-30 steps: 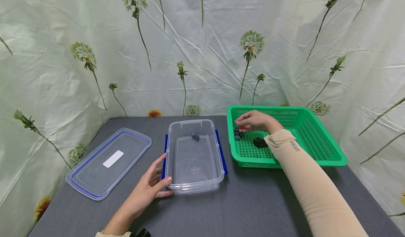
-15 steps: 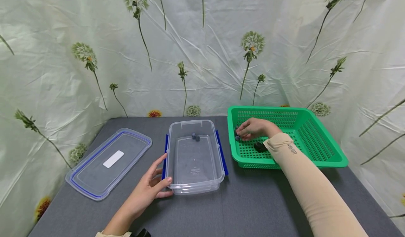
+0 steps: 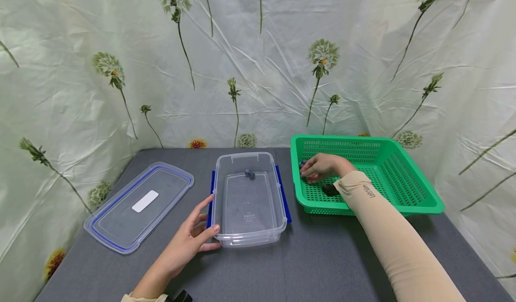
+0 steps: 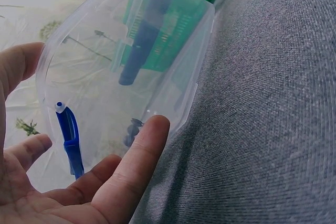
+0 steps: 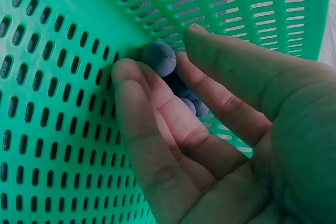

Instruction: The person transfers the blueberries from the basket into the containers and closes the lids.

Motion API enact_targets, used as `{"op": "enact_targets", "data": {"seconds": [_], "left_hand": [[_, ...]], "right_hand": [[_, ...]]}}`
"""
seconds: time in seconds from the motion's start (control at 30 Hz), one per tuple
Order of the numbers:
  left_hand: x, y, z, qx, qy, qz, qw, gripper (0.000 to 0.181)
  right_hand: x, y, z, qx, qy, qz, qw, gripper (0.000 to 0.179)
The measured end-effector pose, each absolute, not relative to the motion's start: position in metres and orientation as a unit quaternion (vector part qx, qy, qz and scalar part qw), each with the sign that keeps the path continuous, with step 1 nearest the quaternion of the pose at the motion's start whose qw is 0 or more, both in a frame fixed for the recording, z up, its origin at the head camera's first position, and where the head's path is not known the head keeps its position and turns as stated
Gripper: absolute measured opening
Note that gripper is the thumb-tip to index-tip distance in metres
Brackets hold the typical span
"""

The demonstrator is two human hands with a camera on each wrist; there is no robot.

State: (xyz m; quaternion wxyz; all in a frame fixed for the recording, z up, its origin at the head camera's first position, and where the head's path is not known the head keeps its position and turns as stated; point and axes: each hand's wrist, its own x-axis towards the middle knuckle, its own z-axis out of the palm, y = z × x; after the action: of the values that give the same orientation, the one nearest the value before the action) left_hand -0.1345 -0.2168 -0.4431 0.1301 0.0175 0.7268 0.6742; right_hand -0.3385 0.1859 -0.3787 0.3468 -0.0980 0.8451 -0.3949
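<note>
In the head view my left hand [image 3: 187,241] rests at the near-left corner of a clear plastic container [image 3: 248,199] with blue side latches. Its thumb touches the rim; the other fingers lie fairly straight along the walls. A few blueberries [image 3: 250,174] sit toward the container's far end. My right hand [image 3: 322,167] reaches into the green basket [image 3: 403,209] at its left end. There, in the right wrist view, curled fingertips and thumb lie around a blueberry [image 5: 158,59]. More blueberries [image 5: 191,104] show through the gap between the fingers; what touches them is partly hidden.
A clear lid [image 3: 117,221] with a blue seal and white label [image 3: 144,201] lies left of the container on the grey tabletop [image 3: 306,266]. A flower-print cloth [image 3: 266,91] hangs behind. A dark object [image 3: 330,189] shows under my right wrist.
My right hand has moved lower inside the basket, bringing its fingertips down to the blueberries at the left end. My left hand and the container have stayed put.
</note>
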Motion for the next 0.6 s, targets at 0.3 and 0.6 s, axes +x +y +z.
{"op": "enact_targets", "data": {"seconds": [0.3, 0.6], "left_hand": [[-0.1349, -0.216, -0.4433, 0.015, 0.73, 0.671, 0.128, 0.078], [-0.1348, -0.216, -0.4436, 0.019, 0.727, 0.674, 0.129, 0.078]], "right_hand": [[-0.3386, 0.1856, -0.3794, -0.093, 0.847, -0.393, 0.345, 0.034], [-0.3393, 0.1872, -0.3806, -0.097, 0.848, -0.393, 0.343, 0.034]]}}
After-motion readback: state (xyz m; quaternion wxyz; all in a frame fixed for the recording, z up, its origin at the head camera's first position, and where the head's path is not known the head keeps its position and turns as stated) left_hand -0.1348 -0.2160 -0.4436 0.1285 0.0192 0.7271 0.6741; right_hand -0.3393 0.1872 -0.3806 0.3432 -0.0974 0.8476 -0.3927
